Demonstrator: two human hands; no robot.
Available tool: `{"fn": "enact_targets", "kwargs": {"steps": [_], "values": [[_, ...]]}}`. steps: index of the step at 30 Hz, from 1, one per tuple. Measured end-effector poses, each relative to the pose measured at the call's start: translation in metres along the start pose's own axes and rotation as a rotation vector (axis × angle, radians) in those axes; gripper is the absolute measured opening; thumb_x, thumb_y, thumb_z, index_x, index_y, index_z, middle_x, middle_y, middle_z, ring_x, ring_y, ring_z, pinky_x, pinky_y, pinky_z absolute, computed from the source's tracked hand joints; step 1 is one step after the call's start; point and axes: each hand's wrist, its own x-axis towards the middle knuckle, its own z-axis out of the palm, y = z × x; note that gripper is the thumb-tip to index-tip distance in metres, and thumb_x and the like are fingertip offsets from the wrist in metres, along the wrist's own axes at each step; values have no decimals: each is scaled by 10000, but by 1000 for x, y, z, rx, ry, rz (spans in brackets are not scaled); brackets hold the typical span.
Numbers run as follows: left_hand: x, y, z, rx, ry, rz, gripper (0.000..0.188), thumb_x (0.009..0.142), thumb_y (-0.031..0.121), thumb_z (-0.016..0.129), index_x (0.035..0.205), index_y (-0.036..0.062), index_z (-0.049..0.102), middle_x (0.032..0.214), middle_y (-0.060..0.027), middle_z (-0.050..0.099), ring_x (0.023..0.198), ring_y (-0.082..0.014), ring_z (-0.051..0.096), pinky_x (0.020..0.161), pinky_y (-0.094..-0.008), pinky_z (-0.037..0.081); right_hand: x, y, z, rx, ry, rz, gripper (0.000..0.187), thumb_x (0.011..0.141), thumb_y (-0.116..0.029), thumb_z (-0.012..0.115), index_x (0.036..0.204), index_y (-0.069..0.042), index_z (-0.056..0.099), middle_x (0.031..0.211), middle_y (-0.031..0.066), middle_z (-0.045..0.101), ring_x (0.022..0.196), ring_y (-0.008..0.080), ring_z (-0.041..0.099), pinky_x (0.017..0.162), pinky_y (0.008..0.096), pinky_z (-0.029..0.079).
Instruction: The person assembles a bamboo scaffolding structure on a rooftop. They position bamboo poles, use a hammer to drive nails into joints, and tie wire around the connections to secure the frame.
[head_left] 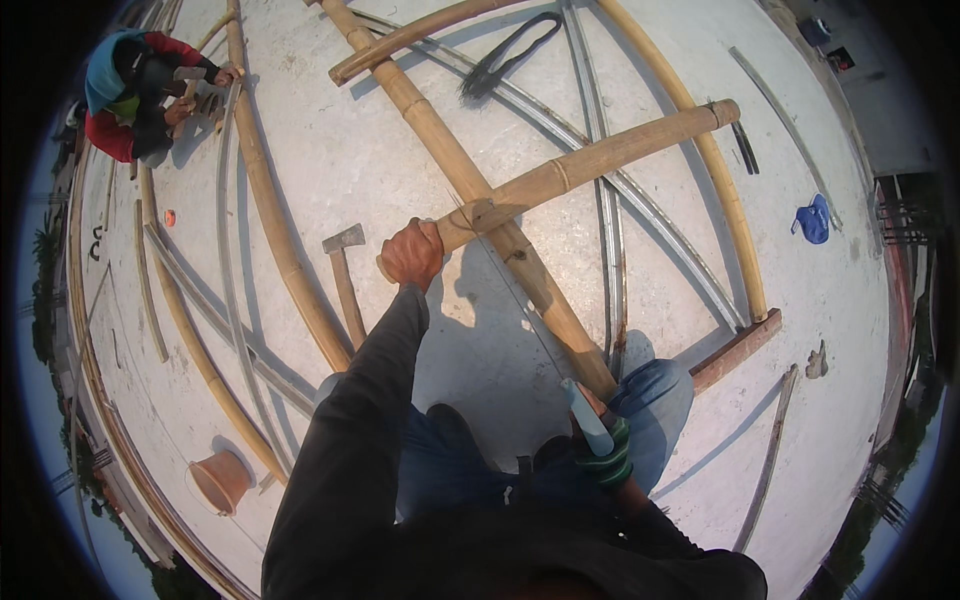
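My left hand [413, 253] is wrapped round the near end of a short bamboo pole [580, 165], which slants up to the right. This pole rests across a longer bamboo pole [425, 130] lying beneath it. Down by my right knee, my right hand [605, 452], with green and dark stripes at the wrist, is closed on the light blue handle of a handsaw [585, 415]. Seen nearly edge-on, the thin saw blade reaches up to the short pole, just right of my left hand. A hatchet [347, 285] with a wooden handle lies left of my left arm.
Metal channels [600, 130] cross under the bamboo. A black strap-like bundle [510, 55], a blue cap [813, 218] and a reddish beam [738, 350] lie on the pale floor. An orange bucket [220, 480] is tipped at lower left. Another person [130, 95] crouches at upper left, holding a tool.
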Motion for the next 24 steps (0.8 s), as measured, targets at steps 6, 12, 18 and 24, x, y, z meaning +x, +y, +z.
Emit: {"fn": "enact_targets", "kwargs": {"steps": [6, 12, 18, 24], "values": [[0, 6, -11, 10, 11, 8, 424, 1031, 341, 504, 851, 55, 761, 786, -239, 753, 756, -414, 751, 782, -512, 570, 150, 10, 59, -583, -34, -124, 509, 964, -48, 639, 1472, -29, 600, 980, 138, 685, 771, 312, 673, 700, 388, 553], [-1, -3, 2, -5, -36, -24, 424, 1033, 359, 498, 882, 56, 753, 788, -240, 751, 750, -422, 750, 776, -530, 574, 23, 11, 21, -268, 274, -135, 236, 998, -114, 701, 1203, 1, 719, 862, 193, 681, 655, 369, 665, 596, 424, 534], [-1, -2, -1, -20, 0, 46, 400, 1037, 350, 501, 865, 74, 732, 761, -238, 735, 711, -433, 735, 716, -544, 576, 129, 28, 70, -245, 78, 82, 301, 1011, -170, 693, 1260, -1, 709, 994, 210, 734, 756, 376, 707, 676, 444, 567], [4, 3, -10, -49, 6, 29, 420, 1036, 355, 489, 851, 74, 741, 791, -248, 745, 721, -441, 736, 734, -545, 583, 72, 20, 40, -305, 52, 57, 342, 1020, -204, 675, 1296, -5, 691, 1142, 210, 754, 847, 358, 716, 723, 471, 560]]}}
